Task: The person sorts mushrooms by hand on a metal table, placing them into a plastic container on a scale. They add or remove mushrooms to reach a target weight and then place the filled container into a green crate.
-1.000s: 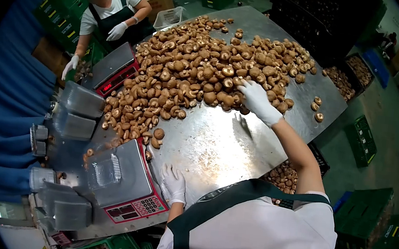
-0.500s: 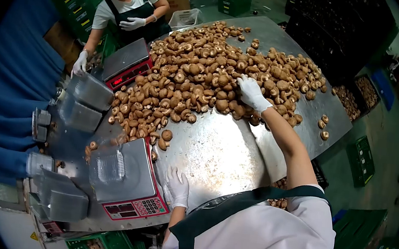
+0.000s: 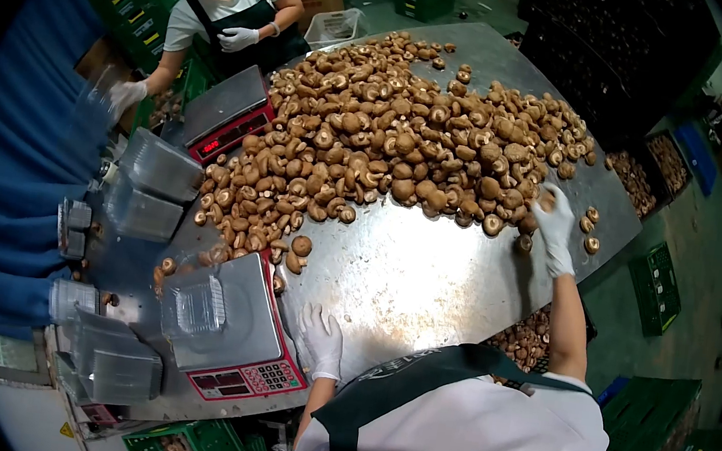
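1. Moved since last frame: co-worker's hand [image 3: 127, 97] now up with a clear plastic container [image 3: 95, 111]; right hand [image 3: 554, 227] shifted from mid-pile to the pile's right end.
2. Far left: crates [image 3: 142, 0] carry yellow labels, text too small to read. Clear plastic trays [image 3: 147, 192] stacked below co-worker's hand.
3. Near scale [image 3: 247, 324]: red frame, keypad, empty clear tray [image 3: 199, 303] on its plate. Key legends and brand not readable. Far scale [image 3: 229, 117]: red digits lit, value not legible.
4. Left hand [image 3: 321, 343]: gloved, palm down on steel table [image 3: 391, 278], just right of near scale. Fingers extended, slightly spread, holding nothing.
5. Mushrooms [image 3: 406, 142]: big loose pile, center of table, a few strays at right.
6. Right hand: gloved, arm stretched forward, fingers curled toward pile edge. Can't tell if it's pinching a mushroom.
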A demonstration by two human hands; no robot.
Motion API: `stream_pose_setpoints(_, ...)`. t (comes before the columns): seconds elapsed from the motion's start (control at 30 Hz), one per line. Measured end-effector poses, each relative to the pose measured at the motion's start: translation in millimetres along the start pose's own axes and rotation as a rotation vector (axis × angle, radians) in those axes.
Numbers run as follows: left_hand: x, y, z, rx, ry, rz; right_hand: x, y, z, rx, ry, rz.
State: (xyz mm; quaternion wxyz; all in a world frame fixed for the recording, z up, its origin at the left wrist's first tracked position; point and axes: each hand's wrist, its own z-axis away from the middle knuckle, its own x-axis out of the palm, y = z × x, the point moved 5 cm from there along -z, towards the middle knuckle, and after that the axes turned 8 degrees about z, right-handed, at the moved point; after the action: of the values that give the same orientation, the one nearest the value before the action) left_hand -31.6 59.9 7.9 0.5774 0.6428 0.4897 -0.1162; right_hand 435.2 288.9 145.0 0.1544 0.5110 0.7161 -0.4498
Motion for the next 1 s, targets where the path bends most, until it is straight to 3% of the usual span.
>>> stream_pose_setpoints(0.13, -2.0, 0.6, -0.4, 0.024, -0.013, -0.004, -57.7, 98.6, 50.6, 0.325, 0.126, 0.213)
stream_pose_setpoints(0.23, -2.4, 5.1, -2.1, 0.025, -0.032, -0.020, -94.2, 143.0, 89.2, 0.495, 0.081, 0.340)
stream_pose_setpoints(0.33, -1.3, 3.1, -0.7, 0.033, -0.041, -0.050, -102.4, 180.0, 127.2, 0.685, -0.050, 0.431)
stream_pose_setpoints(0.4, -2.1, 3.7, -1.9, 0.051, -0.020, -0.040, -92.2, 191.2, 144.7, 0.741, -0.425, 0.747)
stream_pose_setpoints(0.43, -4.0, 6.0, -3.3, 0.058, -0.014, -0.039, -86.0, 192.2, 146.5, 0.754, -0.463, 0.757)
stream_pose_setpoints(0.53, -6.7, 12.4, -4.2, -0.007, -0.058, -0.048, -58.8, 178.8, 130.2, 0.474, -0.196, 0.491)
stream_pose_setpoints(0.6, -10.4, 17.4, -4.9, -0.025, -0.101, -0.070, -39.6, 139.0, 103.9, 0.432, -0.129, 0.224)
stream_pose_setpoints(0.73, -0.4, 14.5, -11.9, 0.025, -0.034, -0.002, -7.5, 33.1, 33.9, 0.231, -0.121, 0.008)
stream_pose_setpoints(0.77, 0.9, 25.8, -20.1, 0.104, -0.057, 0.022, 0.3, 12.2, 22.0, 0.272, -0.150, -0.008)
stream_pose_setpoints(0.83, 4.0, 55.7, -39.0, 0.201, -0.106, 0.085, 25.0, -14.8, 0.9, -0.004, -0.026, -0.039)
stream_pose_setpoints(0.87, 8.4, 65.3, -51.1, 0.205, -0.096, 0.089, 33.3, -37.7, -12.7, -0.005, -0.149, -0.121)
stream_pose_setpoints(0.9, 19.2, 77.8, -70.0, 0.247, -0.102, 0.118, 54.2, -45.6, -20.5, -0.111, -0.056, -0.089)
stream_pose_setpoints(0.97, 34.5, 103.8, -99.6, 0.312, -0.128, 0.158, 73.9, -85.2, -43.8, -0.010, -0.266, -0.052)
stream_pose_setpoints(1.0, 41.4, 115.6, -114.9, 0.311, -0.133, 0.157, 91.7, -95.2, -52.5, -0.233, -0.087, -0.070)
